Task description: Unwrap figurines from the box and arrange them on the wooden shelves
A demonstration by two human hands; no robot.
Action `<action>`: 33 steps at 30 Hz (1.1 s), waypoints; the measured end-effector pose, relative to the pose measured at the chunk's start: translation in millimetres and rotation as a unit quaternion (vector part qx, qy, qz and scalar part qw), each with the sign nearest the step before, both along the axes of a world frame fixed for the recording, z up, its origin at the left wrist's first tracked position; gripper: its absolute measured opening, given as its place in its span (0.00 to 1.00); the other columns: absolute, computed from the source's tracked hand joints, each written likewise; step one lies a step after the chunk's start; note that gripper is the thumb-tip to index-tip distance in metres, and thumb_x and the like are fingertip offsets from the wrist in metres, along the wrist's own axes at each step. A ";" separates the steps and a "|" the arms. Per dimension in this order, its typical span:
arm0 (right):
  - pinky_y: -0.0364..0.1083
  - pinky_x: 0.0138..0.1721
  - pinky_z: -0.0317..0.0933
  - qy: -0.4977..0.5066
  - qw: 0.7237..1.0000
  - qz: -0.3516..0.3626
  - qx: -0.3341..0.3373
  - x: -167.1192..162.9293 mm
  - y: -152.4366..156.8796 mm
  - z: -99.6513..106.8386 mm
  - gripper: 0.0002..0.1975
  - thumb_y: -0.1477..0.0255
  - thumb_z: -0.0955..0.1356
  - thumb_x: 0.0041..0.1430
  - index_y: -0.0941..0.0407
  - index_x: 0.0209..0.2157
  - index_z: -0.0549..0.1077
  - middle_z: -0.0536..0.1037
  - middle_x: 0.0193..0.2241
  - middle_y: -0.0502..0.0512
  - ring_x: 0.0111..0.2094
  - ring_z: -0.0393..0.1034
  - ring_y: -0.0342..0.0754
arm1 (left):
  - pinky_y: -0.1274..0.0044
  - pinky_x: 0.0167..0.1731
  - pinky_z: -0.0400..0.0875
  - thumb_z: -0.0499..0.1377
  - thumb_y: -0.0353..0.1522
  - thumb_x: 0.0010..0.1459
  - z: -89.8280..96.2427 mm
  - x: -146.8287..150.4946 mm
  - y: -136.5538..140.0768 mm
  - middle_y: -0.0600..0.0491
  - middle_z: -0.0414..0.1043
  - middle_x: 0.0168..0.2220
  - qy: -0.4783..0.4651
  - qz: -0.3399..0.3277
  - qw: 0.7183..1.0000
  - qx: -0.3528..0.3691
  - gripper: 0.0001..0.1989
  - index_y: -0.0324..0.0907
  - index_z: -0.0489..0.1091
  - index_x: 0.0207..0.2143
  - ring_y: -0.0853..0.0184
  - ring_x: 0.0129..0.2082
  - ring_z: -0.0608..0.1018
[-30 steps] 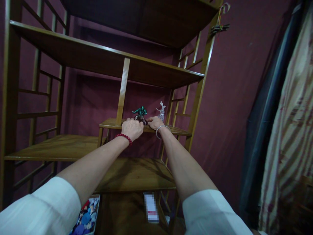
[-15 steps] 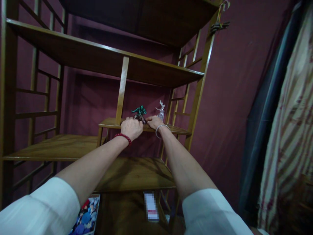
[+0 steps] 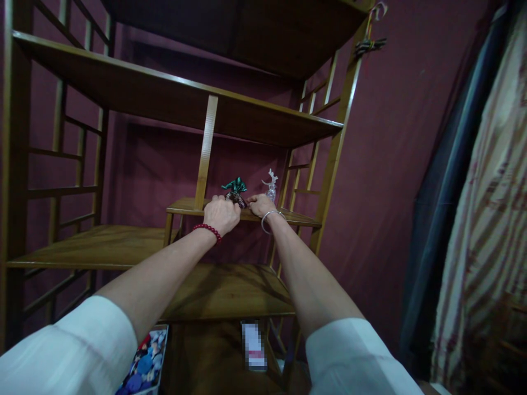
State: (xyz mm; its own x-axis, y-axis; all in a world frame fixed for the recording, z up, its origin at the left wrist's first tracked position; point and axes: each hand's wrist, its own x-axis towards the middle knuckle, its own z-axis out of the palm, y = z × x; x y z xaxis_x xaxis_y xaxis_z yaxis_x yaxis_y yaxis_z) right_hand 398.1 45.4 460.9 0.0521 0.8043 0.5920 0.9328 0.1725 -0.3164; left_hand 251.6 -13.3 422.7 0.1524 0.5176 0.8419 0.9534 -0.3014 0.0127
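Note:
A small shiny figurine [image 3: 235, 189], green on top and dark brown below, stands on the raised middle shelf [image 3: 181, 205]. My left hand [image 3: 221, 214], with a red bead bracelet at the wrist, is closed at the figurine's lower left side. From the right, my right hand [image 3: 261, 204], wearing a silver bangle, reaches to the figurine's base with its fingers bent in. Both hands' fingertips are partly hidden. Just behind my right hand is a clear, antlered deer ornament [image 3: 270, 184], its lower part covered by the hand.
An upright wooden divider [image 3: 206, 153] rises left of the figurine, and a wooden shelf board [image 3: 177, 88] spans above. Below are a lower shelf [image 3: 230, 291], a box of blue and white pieces [image 3: 150, 359] and a blurred pale packet [image 3: 254, 345]. Striped curtains [image 3: 481, 219] hang at right.
Almost nothing differs. Both hands stay at the figurine, with only a very slight shift of the fingers and the view.

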 end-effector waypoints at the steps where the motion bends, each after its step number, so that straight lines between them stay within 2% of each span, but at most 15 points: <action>1: 0.37 0.39 0.59 0.007 1.000 -0.002 0.010 0.2 -0.3 -0.8 0.15 0.76 0.64 0.47 0.52 0.37 0.75 0.77 0.35 0.50 0.38 0.70 0.43 | 0.71 0.35 0.62 0.41 0.36 0.58 -0.7 -0.3 0.9 0.42 0.69 0.33 -0.001 -0.001 1.000 0.010 0.22 0.32 0.72 0.32 0.59 0.38 0.68; 7: 0.39 0.39 0.60 0.027 0.997 -0.031 0.064 -1.4 -11.6 -3.5 0.14 0.74 0.62 0.49 0.53 0.36 0.75 0.77 0.33 0.51 0.36 0.70 0.43 | 0.71 0.36 0.61 0.41 0.33 0.59 -5.8 -2.9 4.5 0.42 0.67 0.33 0.010 -0.020 0.996 0.086 0.21 0.31 0.70 0.33 0.59 0.39 0.66; 14: 0.44 0.41 0.60 0.005 0.987 -0.083 0.139 -6.3 -30.1 -9.4 0.13 0.74 0.61 0.51 0.53 0.34 0.75 0.77 0.34 0.54 0.38 0.70 0.48 | 0.69 0.37 0.61 0.41 0.32 0.60 -10.8 -7.2 2.7 0.42 0.65 0.32 0.032 -0.057 0.991 0.115 0.20 0.32 0.70 0.31 0.60 0.37 0.65; 19: 0.43 0.41 0.61 0.049 0.978 -0.013 0.201 -4.6 -41.8 -25.2 0.13 0.75 0.59 0.52 0.52 0.34 0.73 0.77 0.30 0.50 0.35 0.70 0.45 | 0.68 0.39 0.61 0.41 0.32 0.59 -21.3 -13.5 -9.4 0.43 0.65 0.33 0.053 -0.086 0.988 0.120 0.18 0.35 0.68 0.30 0.61 0.37 0.66; 23: 0.42 0.40 0.61 0.090 0.961 0.076 0.250 -2.5 -54.7 -41.4 0.13 0.75 0.58 0.53 0.54 0.37 0.71 0.77 0.31 0.49 0.33 0.70 0.43 | 0.66 0.43 0.60 0.44 0.30 0.57 -37.8 -20.7 -22.0 0.42 0.65 0.41 0.063 -0.113 0.983 0.128 0.16 0.33 0.64 0.43 0.60 0.42 0.65; 27: 0.45 0.46 0.58 0.009 0.943 0.117 0.310 -5.6 -69.5 -54.3 0.13 0.76 0.58 0.53 0.57 0.35 0.71 0.74 0.37 0.55 0.40 0.65 0.46 | 0.62 0.53 0.51 0.47 0.26 0.51 -53.5 -25.1 -29.9 0.40 0.58 0.52 0.080 -0.131 0.978 0.143 0.25 0.31 0.55 0.54 0.57 0.53 0.59; 29: 0.46 0.48 0.56 -0.048 0.943 0.121 0.307 -9.0 -76.7 -58.9 0.13 0.76 0.57 0.54 0.58 0.34 0.72 0.73 0.39 0.57 0.43 0.62 0.48 | 0.62 0.55 0.47 0.47 0.25 0.49 -56.5 -25.3 -32.5 0.39 0.56 0.54 0.080 -0.129 0.979 0.134 0.27 0.30 0.54 0.54 0.57 0.56 0.56; 33: 0.49 0.49 0.54 -0.108 0.947 0.116 0.280 -14.8 -87.2 -65.1 0.15 0.74 0.56 0.57 0.58 0.40 0.70 0.73 0.38 0.57 0.45 0.59 0.50 | 0.63 0.57 0.45 0.47 0.26 0.48 -54.6 -25.6 -36.9 0.39 0.57 0.54 0.075 -0.122 0.983 0.112 0.28 0.29 0.54 0.54 0.58 0.56 0.56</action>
